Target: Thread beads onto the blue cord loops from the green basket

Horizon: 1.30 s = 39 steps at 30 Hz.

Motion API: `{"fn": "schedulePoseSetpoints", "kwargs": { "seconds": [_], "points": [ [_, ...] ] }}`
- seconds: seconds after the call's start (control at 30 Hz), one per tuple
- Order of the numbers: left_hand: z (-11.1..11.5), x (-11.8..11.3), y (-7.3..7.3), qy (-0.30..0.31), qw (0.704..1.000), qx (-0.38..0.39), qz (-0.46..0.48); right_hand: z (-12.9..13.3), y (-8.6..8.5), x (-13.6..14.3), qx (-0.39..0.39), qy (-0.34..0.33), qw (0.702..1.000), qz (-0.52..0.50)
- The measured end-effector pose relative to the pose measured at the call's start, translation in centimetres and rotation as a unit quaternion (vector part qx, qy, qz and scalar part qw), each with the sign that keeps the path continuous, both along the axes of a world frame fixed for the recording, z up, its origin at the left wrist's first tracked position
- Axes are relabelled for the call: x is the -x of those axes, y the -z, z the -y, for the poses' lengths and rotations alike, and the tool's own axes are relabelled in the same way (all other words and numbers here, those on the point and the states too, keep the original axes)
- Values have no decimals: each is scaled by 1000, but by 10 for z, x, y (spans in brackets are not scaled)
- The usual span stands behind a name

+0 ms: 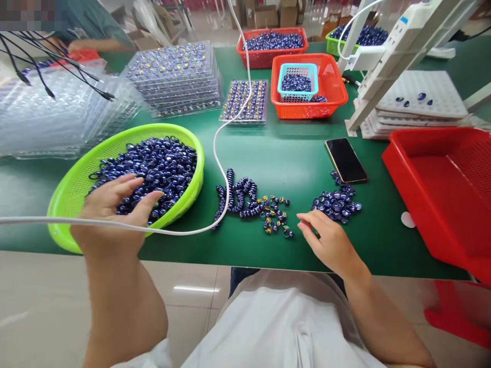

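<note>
My left hand [115, 214] is over the near side of a lime-green basket [61, 204] heaped with dark blue rings [164, 163]. Its thumb and fingers are apart, with nothing visible between them. Just right of a small scatter of blue and gold pieces [274, 212] is my right hand [326, 237], low over the green table [261, 250]. Its thumb and fingertips are spread and appear to hold nothing. Rows of stacked dark rings [240, 197] lie left of that scatter. A pile of dark blue pieces [337, 204] sits beyond my right hand.
A white cable [217, 153] crosses the view above the basket and table. A phone [346, 159] lies near a red bin [433, 204] on the right. Filled trays [176, 76], red baskets [326, 105] and a metal post [383, 71] stand farther back. A person's arm [99, 45] is upper left.
</note>
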State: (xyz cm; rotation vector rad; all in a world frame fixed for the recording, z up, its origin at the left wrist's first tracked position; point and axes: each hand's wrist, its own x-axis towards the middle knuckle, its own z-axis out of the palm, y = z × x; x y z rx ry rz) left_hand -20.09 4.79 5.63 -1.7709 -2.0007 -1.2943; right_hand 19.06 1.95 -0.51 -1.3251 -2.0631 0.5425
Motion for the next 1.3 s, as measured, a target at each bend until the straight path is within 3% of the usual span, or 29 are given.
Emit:
{"fn": "schedulePoseSetpoints", "kwargs": {
  "seconds": [0.07,0.13,0.3,0.4,0.47,0.57,0.73,0.83,0.9,1.0,1.1,1.17,1.3],
  "points": [
    [-9,3,0,-41,997,-32,-54,2,0,-1,12,-7,1000,14],
    [-10,-11,3,-31,996,-46,-74,6,0,4,28,-24,999,30],
    [15,-94,29,156,988,-7,-19,10,11,19,7,-61,993,99],
    [36,-143,51,311,945,85,61,11,17,23,-12,-53,995,81],
    [48,-166,63,361,914,140,123,14,17,22,3,-36,999,25],
    [57,-188,73,398,870,197,216,22,12,16,86,22,991,-104],
    [59,-208,72,411,812,244,336,36,7,6,245,107,919,-290],
    [59,-214,71,394,786,286,380,43,10,2,293,117,890,-329],
    [60,-216,70,388,754,323,420,48,12,-2,301,112,884,-339],
    [59,-217,68,363,688,381,500,53,11,-8,263,68,908,-317],
    [56,-216,65,360,609,430,561,54,4,-14,190,-31,956,-222],
    [53,-215,64,375,560,454,583,51,0,-18,148,-85,970,-176],
    [50,-213,66,385,507,484,600,47,-2,-21,102,-119,974,-165]
  ]
}}
